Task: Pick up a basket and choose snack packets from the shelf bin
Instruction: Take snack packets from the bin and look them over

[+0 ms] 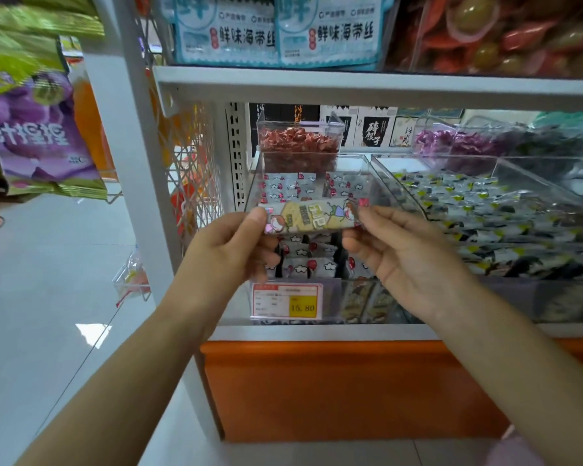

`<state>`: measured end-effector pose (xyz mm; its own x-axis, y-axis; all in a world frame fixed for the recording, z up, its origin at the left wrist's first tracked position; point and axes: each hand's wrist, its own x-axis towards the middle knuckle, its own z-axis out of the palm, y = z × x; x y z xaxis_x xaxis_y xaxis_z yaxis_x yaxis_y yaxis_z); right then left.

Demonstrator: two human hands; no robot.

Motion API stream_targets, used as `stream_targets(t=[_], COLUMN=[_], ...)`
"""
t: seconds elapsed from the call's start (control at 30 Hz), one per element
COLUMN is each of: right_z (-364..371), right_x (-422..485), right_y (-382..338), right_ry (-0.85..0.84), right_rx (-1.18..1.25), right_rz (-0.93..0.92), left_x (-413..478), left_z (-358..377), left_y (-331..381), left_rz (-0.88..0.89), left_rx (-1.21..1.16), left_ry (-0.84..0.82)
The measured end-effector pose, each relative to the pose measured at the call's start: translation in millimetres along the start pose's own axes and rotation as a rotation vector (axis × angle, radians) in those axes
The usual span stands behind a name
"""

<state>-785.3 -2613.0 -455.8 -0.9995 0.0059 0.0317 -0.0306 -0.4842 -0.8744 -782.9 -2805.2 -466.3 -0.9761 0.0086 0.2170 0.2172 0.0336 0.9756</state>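
Both hands pinch one snack packet (308,215) by its ends, left hand (231,250) and right hand (404,253), above the clear shelf bin (357,290) of white packets; a price tag (286,301) fronts its edge.

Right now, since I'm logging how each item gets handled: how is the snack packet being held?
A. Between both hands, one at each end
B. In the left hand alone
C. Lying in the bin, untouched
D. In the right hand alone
A: the left hand pinches one end of the snack packet and the right hand the other, above the bin.
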Motion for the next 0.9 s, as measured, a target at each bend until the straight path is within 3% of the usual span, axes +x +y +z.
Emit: stream_targets(t=[0.17, 0.4, 0.7, 0.9], right_z=[-3.3, -4.5, -6.9, -8.5], right_x=[0.4, 3.6, 1.3, 2.6], right_y=[-2.8, 2.5, 0.2, 3.6], right_ry=[-0.067, 0.042, 0.015, 0.024], right_rx=[0.106, 0.156, -0.327, -0.427], right_rz=[0.068, 0.059, -0.206, -0.213], left_x=[3.5, 3.2, -1.3, -2.8], left_z=[-1.4, 1.5, 5.5, 5.6], left_y=[-0.4, 0.4, 3.5, 6.7], left_rz=[-0.081, -0.140, 0.136, 0.084], left_rx=[-0.210, -0.183, 0.049, -0.013], left_ry=[-0.001, -0.002, -0.043, -0.096])
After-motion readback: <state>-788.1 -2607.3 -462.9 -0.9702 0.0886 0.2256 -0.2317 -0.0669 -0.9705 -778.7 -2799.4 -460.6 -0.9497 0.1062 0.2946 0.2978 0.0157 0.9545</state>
